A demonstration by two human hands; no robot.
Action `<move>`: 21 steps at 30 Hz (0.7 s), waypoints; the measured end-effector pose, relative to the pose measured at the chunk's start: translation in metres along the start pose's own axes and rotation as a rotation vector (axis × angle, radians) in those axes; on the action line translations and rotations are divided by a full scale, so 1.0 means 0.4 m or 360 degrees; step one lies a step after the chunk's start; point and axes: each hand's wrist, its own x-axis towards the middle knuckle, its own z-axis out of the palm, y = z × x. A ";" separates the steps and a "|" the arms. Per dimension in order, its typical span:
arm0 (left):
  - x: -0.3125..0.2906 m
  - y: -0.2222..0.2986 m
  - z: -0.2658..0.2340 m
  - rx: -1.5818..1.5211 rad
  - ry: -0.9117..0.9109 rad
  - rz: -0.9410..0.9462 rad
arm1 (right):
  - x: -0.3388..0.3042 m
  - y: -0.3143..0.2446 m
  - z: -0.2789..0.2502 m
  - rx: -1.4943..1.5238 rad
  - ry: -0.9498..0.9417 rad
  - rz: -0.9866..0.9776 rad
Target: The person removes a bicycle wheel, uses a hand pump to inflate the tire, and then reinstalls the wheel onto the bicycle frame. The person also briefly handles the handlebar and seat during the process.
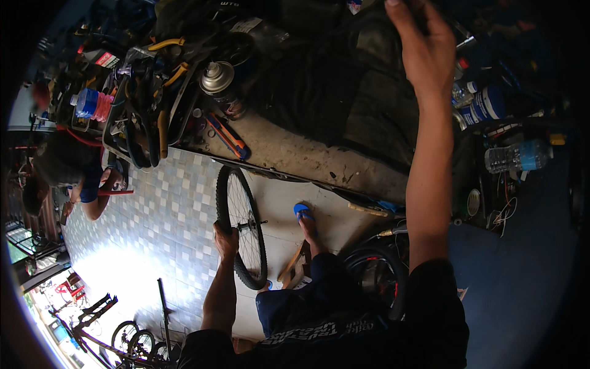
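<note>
My left hand [226, 240] is closed on the tyre of a bicycle wheel [252, 224] with a black knobbly tyre, thin spokes and a hub with a short axle. The wheel stands nearly upright over the floor, just below the front edge of the workbench. Stretched far forward over the bench, my right hand [429, 52] reaches the upper rim of the view. Its visible fingers are apart and nothing shows between them, though some fingertips are cut off. Dark cloth-like material [375, 117] lies on the bench beside that arm.
On the bench [276, 135] are a spray can [217, 79], an orange-blue cutter [228, 136] and a tray of pliers [161, 132]. Bottles [519, 156] crowd the right. Another wheel [375, 277] is near my legs. A person [70, 163] sits at left; bicycles [92, 332] stand beyond.
</note>
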 end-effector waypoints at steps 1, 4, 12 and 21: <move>0.004 0.002 -0.001 0.0012 -0.0013 -0.0016 | 0.012 0.015 0.010 -0.0025 -0.0016 -0.0009; 0.012 -0.004 0.006 0.0018 0.0008 -0.0024 | 0.017 0.053 0.034 -0.0204 -0.0232 0.0031; 0.005 0.019 0.011 0.0021 -0.0018 -0.0057 | -0.201 0.104 0.069 -0.0625 -0.0823 -0.0042; 0.021 0.038 0.005 -0.0030 -0.0059 -0.0094 | -0.462 0.046 0.298 -0.0473 -0.1278 0.0209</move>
